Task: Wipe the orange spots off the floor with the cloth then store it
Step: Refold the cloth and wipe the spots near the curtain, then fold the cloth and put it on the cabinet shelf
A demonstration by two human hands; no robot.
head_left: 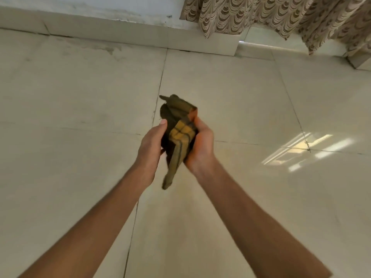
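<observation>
Your left hand [151, 143] and right hand [200, 143] both grip the bunched cloth [179, 135] between them above the floor [80, 117], its long axis running away from you, neither hand nearer.

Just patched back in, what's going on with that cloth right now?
A person holds a bunched olive-and-yellow cloth above the tiled floor, with the left hand and right hand gripping it from either side. One end dangles between the wrists. The cloth is off the floor, so nothing is being wiped. No clear orange spots show, only a faint yellowish tint below the hands. The cloth is not stored yet.
</observation>
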